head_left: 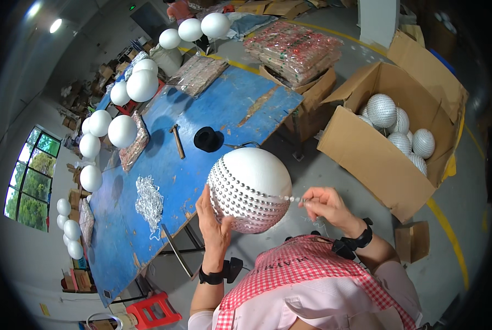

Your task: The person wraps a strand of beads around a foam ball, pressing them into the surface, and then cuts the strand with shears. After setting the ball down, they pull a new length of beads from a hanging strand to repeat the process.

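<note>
On the far left there is a window (pixel 32 179) with green leaves outside. Next come lots of plain white balls (pixel 122 131), in a long bendy row along the left side of the blue counter (pixel 114 231). The counter's paint is scratched and worn away in spots. A messy heap of silver bead strings (pixel 149 198) lies on it, close to the near edge. Below that edge, a red stool (pixel 155 309) stands on the floor. Farther along the counter lie a hammer (pixel 178 144) and a round black thing (pixel 206 140).

The left hand (pixel 215 223) holds the big ball (pixel 257 170) from its left side. Its fingers are spread wide, with the thumb low on the beads. The big ball is up in front of the person, just off the counter's edge. Rows of shiny silver beads go around its lower part, and its top is bare and white. A bead string (pixel 294 199) sticks out from its right side. The right hand (pixel 327 206) pinches that string, its fingers close together. On the right, a big open cardboard box (pixel 361 159) has beaded balls (pixel 382 110) inside. A small brown box (pixel 413 242) sits nearer the person.
</note>
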The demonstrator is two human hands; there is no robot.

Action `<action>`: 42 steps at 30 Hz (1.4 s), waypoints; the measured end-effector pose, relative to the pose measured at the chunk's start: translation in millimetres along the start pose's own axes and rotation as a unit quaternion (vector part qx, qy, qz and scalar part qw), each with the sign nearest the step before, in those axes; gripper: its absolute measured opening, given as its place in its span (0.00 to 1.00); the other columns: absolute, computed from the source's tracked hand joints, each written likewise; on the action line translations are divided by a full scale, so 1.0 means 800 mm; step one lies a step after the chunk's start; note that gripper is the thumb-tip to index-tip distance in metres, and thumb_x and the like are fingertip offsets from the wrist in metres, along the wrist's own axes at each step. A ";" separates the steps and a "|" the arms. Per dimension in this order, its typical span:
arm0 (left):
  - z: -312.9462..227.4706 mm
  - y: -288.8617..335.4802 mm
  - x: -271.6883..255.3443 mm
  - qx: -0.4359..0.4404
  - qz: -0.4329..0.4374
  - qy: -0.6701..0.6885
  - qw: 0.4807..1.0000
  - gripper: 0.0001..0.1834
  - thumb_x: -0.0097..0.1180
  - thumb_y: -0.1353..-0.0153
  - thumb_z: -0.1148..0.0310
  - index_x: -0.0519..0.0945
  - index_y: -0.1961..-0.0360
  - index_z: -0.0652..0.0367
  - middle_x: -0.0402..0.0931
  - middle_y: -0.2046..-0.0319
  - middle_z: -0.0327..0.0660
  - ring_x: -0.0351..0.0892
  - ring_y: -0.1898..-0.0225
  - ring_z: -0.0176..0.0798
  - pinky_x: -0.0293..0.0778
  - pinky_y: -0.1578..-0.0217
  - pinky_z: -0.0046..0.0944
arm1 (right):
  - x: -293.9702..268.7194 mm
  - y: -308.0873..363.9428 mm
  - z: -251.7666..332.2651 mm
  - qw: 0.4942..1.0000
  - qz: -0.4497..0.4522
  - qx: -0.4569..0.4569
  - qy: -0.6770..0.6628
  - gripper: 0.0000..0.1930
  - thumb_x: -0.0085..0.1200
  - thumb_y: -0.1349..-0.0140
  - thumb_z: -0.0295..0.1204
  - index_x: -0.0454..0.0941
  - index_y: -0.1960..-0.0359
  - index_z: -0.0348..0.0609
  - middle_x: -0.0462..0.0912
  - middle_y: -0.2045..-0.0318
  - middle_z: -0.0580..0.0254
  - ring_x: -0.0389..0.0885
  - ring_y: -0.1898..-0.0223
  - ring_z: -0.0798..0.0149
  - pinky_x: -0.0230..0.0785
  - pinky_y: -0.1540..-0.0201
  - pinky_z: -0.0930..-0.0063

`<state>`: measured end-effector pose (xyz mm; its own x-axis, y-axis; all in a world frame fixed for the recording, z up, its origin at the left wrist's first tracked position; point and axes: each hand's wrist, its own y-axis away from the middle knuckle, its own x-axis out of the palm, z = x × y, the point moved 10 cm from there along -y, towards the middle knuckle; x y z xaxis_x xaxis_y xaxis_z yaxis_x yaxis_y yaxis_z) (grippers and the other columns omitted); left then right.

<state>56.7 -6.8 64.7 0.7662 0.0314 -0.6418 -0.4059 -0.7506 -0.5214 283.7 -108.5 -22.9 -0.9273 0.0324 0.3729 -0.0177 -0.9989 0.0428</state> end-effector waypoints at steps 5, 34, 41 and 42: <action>-0.040 0.000 0.001 0.035 -0.007 -0.091 0.995 0.47 0.67 0.50 0.49 0.60 0.34 0.59 0.57 0.36 0.60 0.54 0.34 0.63 0.57 0.38 0.55 | 0.017 0.009 0.010 0.993 0.013 0.003 0.114 0.06 0.50 0.34 0.25 0.79 0.64 0.37 0.75 0.81 0.73 0.70 0.80 0.82 0.58 0.79 0.84; -0.093 -0.020 0.043 0.148 0.071 -0.133 0.977 0.26 0.64 0.52 0.78 0.80 0.49 0.46 0.70 0.49 0.43 0.66 0.42 0.52 0.63 0.45 0.50 | -0.007 0.013 0.035 0.931 -0.188 -0.157 0.271 0.06 0.62 0.46 0.24 0.85 0.66 0.40 0.81 0.79 0.57 0.79 0.78 0.71 0.67 0.77 0.77; -0.081 -0.023 0.041 0.129 0.069 -0.111 0.983 0.24 0.62 0.49 0.76 0.80 0.49 0.43 0.70 0.49 0.45 0.66 0.41 0.53 0.60 0.41 0.54 | 0.033 0.025 0.057 0.717 -0.194 -0.326 0.585 0.18 0.61 0.50 0.23 0.82 0.54 0.48 0.77 0.82 0.62 0.74 0.82 0.60 0.67 0.79 0.70; -0.079 -0.022 0.041 0.130 0.068 -0.112 0.983 0.24 0.62 0.49 0.76 0.80 0.49 0.43 0.70 0.49 0.45 0.66 0.41 0.53 0.60 0.41 0.54 | 0.032 0.023 0.055 0.713 -0.200 -0.323 0.589 0.17 0.60 0.48 0.23 0.81 0.54 0.47 0.76 0.81 0.62 0.74 0.82 0.60 0.67 0.79 0.70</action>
<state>120.5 -34.2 88.6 0.5789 0.1089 -0.8081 -0.6330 -0.5647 -0.5296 276.1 -124.8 28.4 -0.4631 0.6495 -0.6031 -0.1849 -0.7363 -0.6509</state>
